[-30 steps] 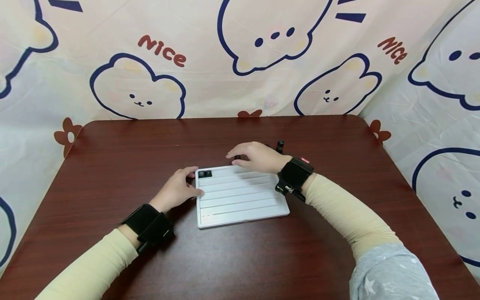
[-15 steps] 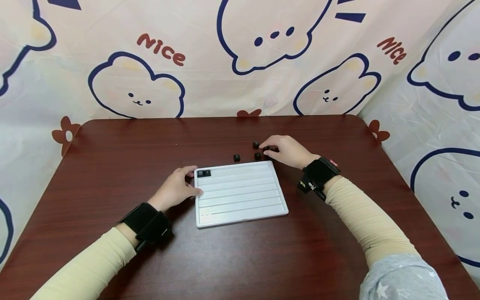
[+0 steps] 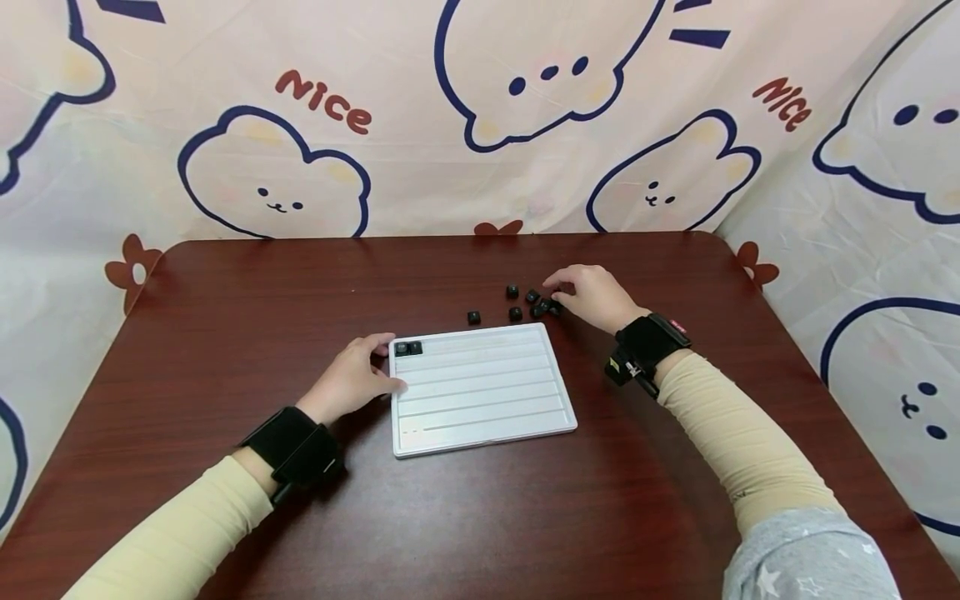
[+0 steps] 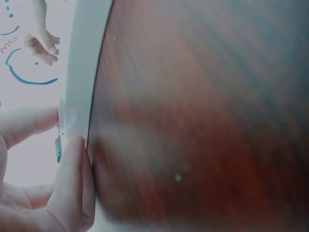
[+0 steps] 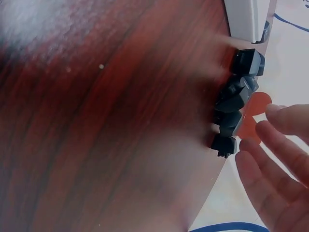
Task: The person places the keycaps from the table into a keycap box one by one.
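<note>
A white ridged tray (image 3: 483, 390) lies on the brown table, two black keycaps (image 3: 408, 348) sitting in its far left corner. My left hand (image 3: 347, 382) holds the tray by its left edge, thumb over the rim; in the left wrist view the fingers (image 4: 72, 169) press against its white side. Beyond the tray's far right corner is a small cluster of loose black keycaps (image 3: 545, 307). My right hand (image 3: 597, 297) hovers at the right of this cluster, fingers loosely bent and parted. Nothing shows between those fingers in the right wrist view, where the keycaps (image 5: 234, 96) stand close beside them.
Separate black keycaps lie behind the tray, one at the left (image 3: 474, 317), one nearer the cluster (image 3: 515, 314) and one farther back (image 3: 512, 292). A patterned cloth (image 3: 420, 183) hangs behind the table (image 3: 480, 525) and along its sides.
My right hand has moved right, from over the tray's far edge to the keycap cluster, then drawn slightly back, uncovering the keycaps. My left hand and the tray stay put.
</note>
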Tool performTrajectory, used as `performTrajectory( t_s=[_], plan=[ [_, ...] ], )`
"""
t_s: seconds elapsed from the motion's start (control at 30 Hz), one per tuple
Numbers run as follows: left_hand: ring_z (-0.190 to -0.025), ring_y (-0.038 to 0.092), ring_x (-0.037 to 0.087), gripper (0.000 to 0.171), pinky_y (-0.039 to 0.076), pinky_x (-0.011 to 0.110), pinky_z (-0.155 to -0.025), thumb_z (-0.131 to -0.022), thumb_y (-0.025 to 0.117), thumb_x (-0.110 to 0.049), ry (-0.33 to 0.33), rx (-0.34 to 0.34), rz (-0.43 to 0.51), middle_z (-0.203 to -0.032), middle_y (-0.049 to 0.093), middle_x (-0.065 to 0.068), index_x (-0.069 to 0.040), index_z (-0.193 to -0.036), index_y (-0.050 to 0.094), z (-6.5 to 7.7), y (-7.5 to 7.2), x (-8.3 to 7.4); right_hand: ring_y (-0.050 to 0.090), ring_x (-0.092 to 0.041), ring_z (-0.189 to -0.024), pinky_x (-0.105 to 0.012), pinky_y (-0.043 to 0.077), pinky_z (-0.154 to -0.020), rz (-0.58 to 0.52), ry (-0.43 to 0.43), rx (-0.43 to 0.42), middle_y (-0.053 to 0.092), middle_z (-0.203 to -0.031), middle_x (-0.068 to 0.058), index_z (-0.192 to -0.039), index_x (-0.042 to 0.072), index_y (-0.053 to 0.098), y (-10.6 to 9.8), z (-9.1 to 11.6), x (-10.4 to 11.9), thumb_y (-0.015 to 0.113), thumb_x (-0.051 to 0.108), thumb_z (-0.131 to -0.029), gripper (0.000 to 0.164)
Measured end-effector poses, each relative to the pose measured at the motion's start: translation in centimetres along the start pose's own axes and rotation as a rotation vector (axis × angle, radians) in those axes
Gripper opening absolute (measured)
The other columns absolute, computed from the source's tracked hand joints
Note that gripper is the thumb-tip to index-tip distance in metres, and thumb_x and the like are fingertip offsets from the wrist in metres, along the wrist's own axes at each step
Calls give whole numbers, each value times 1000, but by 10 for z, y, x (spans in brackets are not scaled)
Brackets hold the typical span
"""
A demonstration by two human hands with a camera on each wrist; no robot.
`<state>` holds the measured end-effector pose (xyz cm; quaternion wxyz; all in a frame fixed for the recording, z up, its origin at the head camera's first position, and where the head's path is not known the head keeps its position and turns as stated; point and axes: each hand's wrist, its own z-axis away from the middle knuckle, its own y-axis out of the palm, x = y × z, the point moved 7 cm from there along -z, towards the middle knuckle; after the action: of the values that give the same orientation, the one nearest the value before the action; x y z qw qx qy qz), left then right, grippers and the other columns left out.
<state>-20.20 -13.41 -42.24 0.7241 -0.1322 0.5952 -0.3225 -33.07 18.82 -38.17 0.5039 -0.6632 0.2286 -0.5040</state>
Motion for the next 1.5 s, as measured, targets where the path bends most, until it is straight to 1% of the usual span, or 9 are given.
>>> performTrajectory(
  t_s=[0.07,0.23,0.33,0.47,0.6,0.83,1.13,1.23,1.5],
  plan=[
    [-100,58,29,77,49,37,-77,-89,80,-11,-1,2,1,-135,49,23,3,-153,40,0,1,0,61,-33,-113,-50,49,-94,7,19,-7,67,-124,-20,-125,0,71,0,0,-1,65,4,-100,26],
    [-98,57,28,77,49,35,-75,-89,80,-10,-9,-2,6,-135,49,23,3,-153,39,-2,0,2,66,-31,-91,-45,50,-76,56,72,-57,69,-118,-21,-118,-1,73,-2,0,-5,70,10,-97,24],
    [-98,57,28,78,49,34,-74,-88,80,-10,-8,-3,8,-135,49,22,3,-154,39,-2,0,2,65,-31,-85,-44,49,-72,74,106,-68,70,-116,-21,-115,0,74,-2,-1,-8,72,13,-96,23],
    [-98,57,27,79,49,33,-73,-88,80,-10,-8,0,18,-135,49,22,3,-154,39,-2,0,2,66,-32,-88,-45,50,-75,72,132,-44,70,-114,-21,-114,0,74,0,-1,-11,72,14,-96,23],
    [-96,58,27,78,50,33,-73,-88,80,-10,-7,0,25,-134,48,22,3,-154,39,-3,1,3,65,-32,-88,-44,49,-74,58,143,-9,69,-115,-21,-115,1,74,4,-2,-12,72,13,-97,22],
    [-94,58,26,77,50,34,-71,-88,80,-9,-3,-2,29,-133,48,22,4,-153,40,-2,1,2,64,-32,-90,-43,48,-75,55,145,13,67,-122,-23,-117,0,74,7,-3,-14,69,7,-96,22],
    [-94,58,26,78,50,32,-70,-88,80,-9,-6,-4,28,-132,49,21,4,-153,39,-2,1,3,62,-39,-110,-50,51,-88,33,125,14,66,-125,-25,-117,-2,73,6,-2,-15,67,-5,-94,24],
    [-93,58,26,78,50,33,-70,-88,80,-8,-6,-5,30,-132,49,21,4,-153,40,-2,0,3,61,-40,-114,-52,50,-91,25,131,13,65,-126,-25,-118,-3,73,5,-1,-17,69,-3,-93,25],
    [-95,58,27,77,49,33,-71,-88,80,-9,-9,-2,26,-133,49,22,4,-153,40,-2,1,2,62,-38,-110,-51,51,-88,30,152,29,65,-127,-25,-121,-3,72,7,-2,-20,71,4,-95,27]
  ],
)
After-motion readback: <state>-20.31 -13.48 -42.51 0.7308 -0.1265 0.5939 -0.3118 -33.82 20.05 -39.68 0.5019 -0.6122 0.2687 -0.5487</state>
